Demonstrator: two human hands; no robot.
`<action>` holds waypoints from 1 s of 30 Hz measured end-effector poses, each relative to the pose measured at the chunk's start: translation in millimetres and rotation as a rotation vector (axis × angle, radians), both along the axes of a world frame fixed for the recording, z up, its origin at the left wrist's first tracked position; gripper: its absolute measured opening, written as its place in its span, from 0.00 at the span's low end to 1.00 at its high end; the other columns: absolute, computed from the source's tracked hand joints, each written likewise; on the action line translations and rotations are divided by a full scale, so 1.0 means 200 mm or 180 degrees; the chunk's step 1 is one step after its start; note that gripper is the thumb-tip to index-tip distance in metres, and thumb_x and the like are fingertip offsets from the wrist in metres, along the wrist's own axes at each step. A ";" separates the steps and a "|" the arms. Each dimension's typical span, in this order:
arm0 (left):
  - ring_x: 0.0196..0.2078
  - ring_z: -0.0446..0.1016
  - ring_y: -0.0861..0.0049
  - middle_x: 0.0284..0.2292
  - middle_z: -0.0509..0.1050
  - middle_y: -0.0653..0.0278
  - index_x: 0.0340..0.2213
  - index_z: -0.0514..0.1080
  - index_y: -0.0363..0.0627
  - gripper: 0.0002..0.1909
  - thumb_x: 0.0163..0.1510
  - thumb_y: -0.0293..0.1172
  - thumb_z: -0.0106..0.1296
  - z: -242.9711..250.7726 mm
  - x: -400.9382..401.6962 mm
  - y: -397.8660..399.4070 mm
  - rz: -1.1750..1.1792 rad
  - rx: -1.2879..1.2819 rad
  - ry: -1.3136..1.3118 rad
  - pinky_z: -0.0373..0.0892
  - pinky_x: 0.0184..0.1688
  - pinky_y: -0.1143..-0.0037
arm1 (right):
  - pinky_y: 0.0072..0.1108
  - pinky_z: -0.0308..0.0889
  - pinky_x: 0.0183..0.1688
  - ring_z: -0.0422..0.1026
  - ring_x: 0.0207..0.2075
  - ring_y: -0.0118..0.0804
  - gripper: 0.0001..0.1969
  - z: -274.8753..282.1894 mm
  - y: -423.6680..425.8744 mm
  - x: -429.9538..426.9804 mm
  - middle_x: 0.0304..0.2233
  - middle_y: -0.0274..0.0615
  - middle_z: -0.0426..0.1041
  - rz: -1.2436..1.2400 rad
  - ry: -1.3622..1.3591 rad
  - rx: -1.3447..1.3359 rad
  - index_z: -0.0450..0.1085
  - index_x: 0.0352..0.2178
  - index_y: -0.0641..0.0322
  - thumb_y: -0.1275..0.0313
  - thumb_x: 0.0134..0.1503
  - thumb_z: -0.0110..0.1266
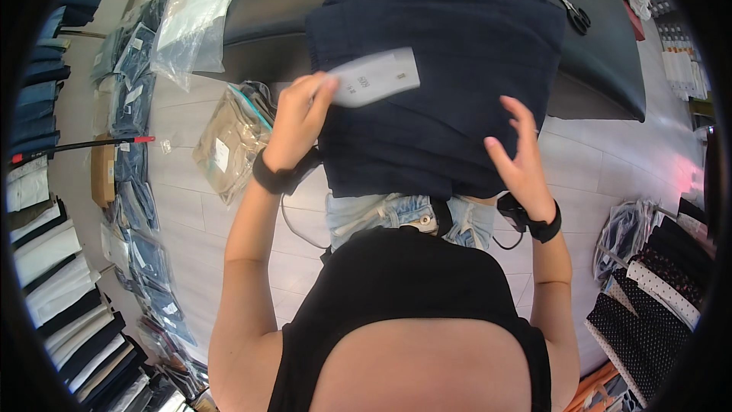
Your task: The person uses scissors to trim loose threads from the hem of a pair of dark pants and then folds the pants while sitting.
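Observation:
Between the thumb and fingers of my left hand [303,114] is one end of a pale paper tag [377,77], slightly blurred and bearing print. Beneath it a folded dark navy garment [423,120] spreads from the black padded bench [263,6] down over my lap. Over the garment's right side my right hand [520,149] hovers or rests lightly with fingers apart and nothing in it; whether it touches the cloth I cannot tell. Both wrists wear black straps with small devices.
Black-handled scissors [572,8] lie on the bench at the right. A clear plastic bag [194,23] hangs over its left side. A bagged khaki garment [234,137] is on the floor at left. Folded garments [63,274] line the left, and dotted fabrics [635,320] hang at right.

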State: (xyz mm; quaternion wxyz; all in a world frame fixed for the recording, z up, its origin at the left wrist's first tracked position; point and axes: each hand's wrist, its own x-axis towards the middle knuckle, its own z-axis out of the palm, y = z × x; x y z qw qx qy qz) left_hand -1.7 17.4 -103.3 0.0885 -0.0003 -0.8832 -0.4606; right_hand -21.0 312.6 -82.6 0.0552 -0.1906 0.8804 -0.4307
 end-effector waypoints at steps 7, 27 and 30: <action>0.21 0.61 0.88 0.18 0.65 0.67 0.25 0.64 0.34 0.14 0.52 0.34 0.36 0.02 -0.18 0.03 0.0241 0.1144 -0.0311 0.59 0.25 0.84 | 0.22 0.52 0.46 0.56 0.46 0.37 0.22 0.06 -0.24 -0.02 0.43 0.44 0.57 0.0693 -0.0005 -0.0288 0.54 0.42 0.65 0.76 0.44 0.46; 0.37 0.65 0.81 0.34 0.67 0.64 0.38 0.61 0.35 0.14 0.47 0.23 0.42 -0.22 0.06 -0.20 -0.0277 0.1813 -0.1042 0.60 0.41 0.82 | 0.17 0.54 0.21 0.58 0.16 0.28 0.07 -0.01 -0.54 -0.09 0.13 0.34 0.60 0.1212 -0.0606 0.0891 0.62 0.19 0.62 0.72 0.39 0.53; 0.39 0.64 0.80 0.36 0.65 0.62 0.40 0.59 0.33 0.16 0.47 0.21 0.41 -0.26 0.07 -0.16 -0.0232 0.2116 -0.1032 0.60 0.42 0.82 | 0.15 0.54 0.22 0.58 0.17 0.25 0.05 -0.04 -0.54 -0.10 0.14 0.34 0.60 0.1198 -0.0663 0.0256 0.61 0.20 0.64 0.75 0.42 0.49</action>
